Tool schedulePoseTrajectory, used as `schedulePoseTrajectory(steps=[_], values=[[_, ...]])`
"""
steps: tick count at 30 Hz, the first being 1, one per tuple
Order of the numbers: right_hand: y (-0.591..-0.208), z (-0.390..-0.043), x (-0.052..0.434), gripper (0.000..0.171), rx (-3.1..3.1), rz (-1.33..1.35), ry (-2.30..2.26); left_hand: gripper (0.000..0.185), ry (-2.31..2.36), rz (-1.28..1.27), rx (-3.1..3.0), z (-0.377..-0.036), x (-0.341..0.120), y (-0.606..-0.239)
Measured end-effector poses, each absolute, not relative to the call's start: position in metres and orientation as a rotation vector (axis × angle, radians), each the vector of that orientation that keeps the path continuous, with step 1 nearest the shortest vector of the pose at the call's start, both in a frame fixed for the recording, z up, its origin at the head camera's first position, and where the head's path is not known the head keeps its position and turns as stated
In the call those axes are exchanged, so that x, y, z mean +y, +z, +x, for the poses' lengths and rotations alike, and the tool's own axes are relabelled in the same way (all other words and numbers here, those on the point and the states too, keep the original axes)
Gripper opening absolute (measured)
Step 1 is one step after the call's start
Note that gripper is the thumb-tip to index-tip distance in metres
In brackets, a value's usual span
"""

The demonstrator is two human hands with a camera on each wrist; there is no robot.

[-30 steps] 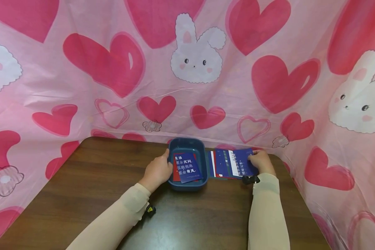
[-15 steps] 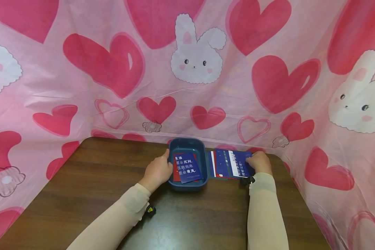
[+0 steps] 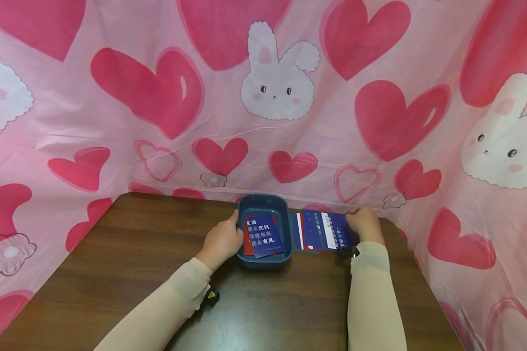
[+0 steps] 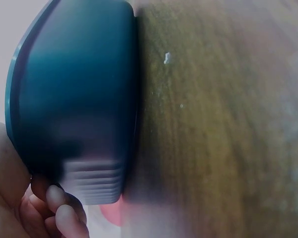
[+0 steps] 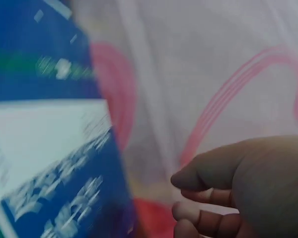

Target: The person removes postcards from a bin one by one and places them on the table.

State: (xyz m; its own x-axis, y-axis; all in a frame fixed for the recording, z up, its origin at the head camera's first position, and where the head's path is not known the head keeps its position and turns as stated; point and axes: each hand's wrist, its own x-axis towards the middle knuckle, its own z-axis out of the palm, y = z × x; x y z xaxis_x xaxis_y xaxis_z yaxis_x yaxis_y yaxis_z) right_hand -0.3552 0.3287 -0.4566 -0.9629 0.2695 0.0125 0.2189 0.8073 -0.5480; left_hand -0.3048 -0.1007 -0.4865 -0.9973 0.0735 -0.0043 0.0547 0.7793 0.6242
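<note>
Dark wood worktop (image 3: 114, 273) sits against a pink heart-and-bunny curtain (image 3: 158, 97). Only the left wrist view shows the left hand (image 3: 221, 239) with fingers (image 4: 59, 208) curled on the blue tub's (image 3: 263, 261) outer wall. Printed cards (image 3: 263, 236) lie inside it. Beside it, the right hand (image 3: 365, 225) pinches a spread of cards (image 3: 322, 230).

wooden table (image 3: 127, 273): blue tub (image 3: 264, 263), probably cards (image 3: 322, 230).

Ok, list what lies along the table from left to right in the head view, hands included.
Left hand → blue tub holding cards → spread of blue cards on the table → right hand.
</note>
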Motion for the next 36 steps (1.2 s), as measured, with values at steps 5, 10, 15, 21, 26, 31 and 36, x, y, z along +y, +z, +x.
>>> schedulePoseTrajectory(steps=[5, 10, 15, 21, 26, 31, 36], values=[[-0.436, -0.357, 0.309, 0.043, -2.902, -0.247, 0.866, 0.073, 1.037, 0.1, 2.93, -0.305, -0.101, -0.487], [-0.419, -0.355, 0.283, 0.042, -2.893, -0.101, 0.93, 0.073, 1.041, 0.099, 2.919, -0.306, -0.101, -0.486], [-0.409, -0.354, 0.255, 0.041, -2.92, 0.035, 1.006, 0.073, 1.034, 0.093, 2.918, -0.305, -0.102, -0.486], [-0.401, -0.351, 0.219, 0.039, -2.926, 0.199, 1.054, 0.073, 1.016, 0.086, 2.93, -0.305, -0.101, -0.486], [-0.403, -0.348, 0.186, 0.032, -2.941, 0.285, 1.132, 0.073, 0.999, 0.087, 2.944, -0.304, -0.1, -0.487], [-0.409, -0.353, 0.148, 0.026, -3.017, 0.351, 1.158, 0.072, 1.006, 0.092, 2.944, -0.304, -0.1, -0.487], [-0.416, -0.366, 0.118, 0.033, -3.126, 0.368, 1.052, 0.072, 1.019, 0.1, 2.932, -0.304, -0.101, -0.487]])
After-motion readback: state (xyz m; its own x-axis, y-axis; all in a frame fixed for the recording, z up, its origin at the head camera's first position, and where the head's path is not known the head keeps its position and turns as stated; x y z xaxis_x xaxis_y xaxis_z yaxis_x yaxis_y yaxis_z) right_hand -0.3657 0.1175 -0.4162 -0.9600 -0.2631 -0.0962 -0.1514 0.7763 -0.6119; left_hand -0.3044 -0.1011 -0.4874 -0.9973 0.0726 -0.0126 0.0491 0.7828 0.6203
